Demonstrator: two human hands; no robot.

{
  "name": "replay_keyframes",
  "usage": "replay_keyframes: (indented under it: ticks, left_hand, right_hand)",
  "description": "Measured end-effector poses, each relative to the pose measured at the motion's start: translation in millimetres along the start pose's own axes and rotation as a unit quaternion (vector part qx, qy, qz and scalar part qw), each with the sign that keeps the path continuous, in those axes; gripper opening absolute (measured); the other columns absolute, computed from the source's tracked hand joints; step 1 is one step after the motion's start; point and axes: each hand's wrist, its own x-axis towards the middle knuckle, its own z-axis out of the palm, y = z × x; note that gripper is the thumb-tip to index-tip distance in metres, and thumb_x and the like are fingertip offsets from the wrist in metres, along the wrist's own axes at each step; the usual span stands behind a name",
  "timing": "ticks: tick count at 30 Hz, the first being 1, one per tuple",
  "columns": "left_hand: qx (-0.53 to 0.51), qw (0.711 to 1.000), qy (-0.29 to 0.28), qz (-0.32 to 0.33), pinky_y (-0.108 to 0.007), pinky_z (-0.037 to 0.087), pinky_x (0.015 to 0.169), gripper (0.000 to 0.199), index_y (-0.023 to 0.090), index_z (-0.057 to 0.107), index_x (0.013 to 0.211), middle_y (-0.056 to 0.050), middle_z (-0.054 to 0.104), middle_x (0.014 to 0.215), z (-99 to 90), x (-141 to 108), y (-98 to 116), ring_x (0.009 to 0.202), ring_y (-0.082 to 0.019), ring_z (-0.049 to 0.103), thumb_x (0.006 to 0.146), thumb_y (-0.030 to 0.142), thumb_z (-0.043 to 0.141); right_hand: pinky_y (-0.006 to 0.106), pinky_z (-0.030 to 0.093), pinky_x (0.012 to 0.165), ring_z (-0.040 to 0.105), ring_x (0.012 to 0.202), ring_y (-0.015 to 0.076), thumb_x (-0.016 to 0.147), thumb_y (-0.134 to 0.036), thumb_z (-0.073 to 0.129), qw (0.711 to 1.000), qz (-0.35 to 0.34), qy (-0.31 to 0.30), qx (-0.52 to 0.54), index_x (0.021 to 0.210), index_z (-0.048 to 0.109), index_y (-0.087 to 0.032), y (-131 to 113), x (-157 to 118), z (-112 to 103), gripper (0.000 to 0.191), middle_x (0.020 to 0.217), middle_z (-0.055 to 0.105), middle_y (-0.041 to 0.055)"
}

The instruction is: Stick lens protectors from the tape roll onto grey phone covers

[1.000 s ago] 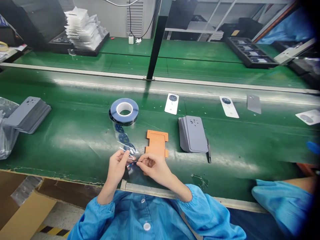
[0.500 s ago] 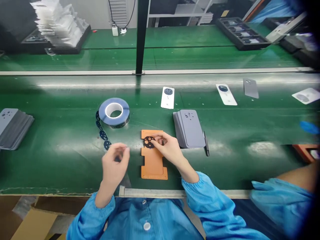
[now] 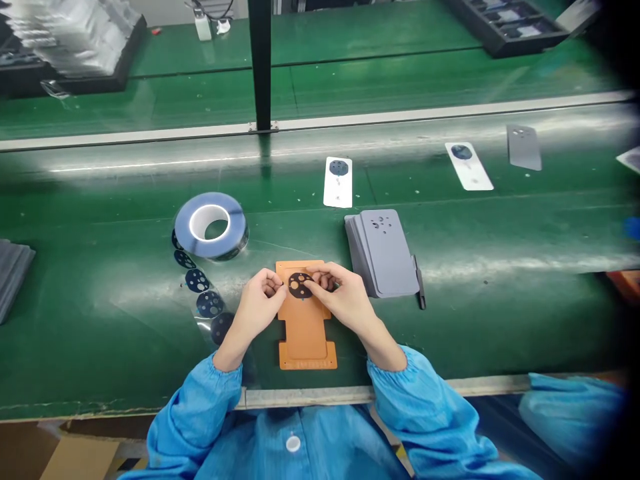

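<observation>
A black round sticker with several holes is over the upper part of an orange phone-shaped fixture in front of me. My right hand pinches the sticker's right edge between thumb and fingers. Close to the sticker's left edge is my left hand, its thumb and fingers closed in a pinch; what they hold, if anything, is too small to make out. On the left, a roll of blue tape with a white core lies flat. From it a clear strip of black round stickers runs toward me, passing beside my left wrist.
Right of the fixture stands a stack of grey phone-shaped panels, with a black tweezers-like tool alongside. White cards with dark discs lie farther back. More grey panels are at the far left. A black post rises behind.
My left hand has moved right from the sticker strip to the left side of the round sticker. My right hand keeps its pinch on the sticker. The camera view has shifted.
</observation>
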Motion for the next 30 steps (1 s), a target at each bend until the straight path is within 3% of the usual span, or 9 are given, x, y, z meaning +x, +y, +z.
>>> replay_keyframes:
  ticks: [25,30]
  left_hand:
    - [0.056,0.997,0.043,-0.005,-0.023,0.039,0.054,0.015,0.021,0.051,0.078,0.005,0.054,0.067,9.3,-0.4,0.8,0.057,-0.010,0.049,0.080,0.026,0.065]
    - [0.052,0.997,0.046,-0.014,-0.022,0.040,0.054,0.015,0.021,0.052,0.078,0.005,0.055,0.066,10.6,-0.8,1.6,0.057,-0.010,0.049,0.078,0.025,0.066]
  right_hand:
    - [0.029,0.050,0.060,0.053,0.061,0.0136,0.087,-0.021,0.069,0.997,-0.054,0.014,-0.044,0.100,0.071,-0.022,2.1,-0.2,3.3,0.013,0.077,0.063,0.0000]
    - [0.032,0.053,0.065,0.057,0.067,0.0146,0.084,-0.028,0.076,0.999,-0.013,0.042,-0.022,0.104,0.073,-0.024,4.5,-2.0,-5.0,0.021,0.087,0.061,0.0023]
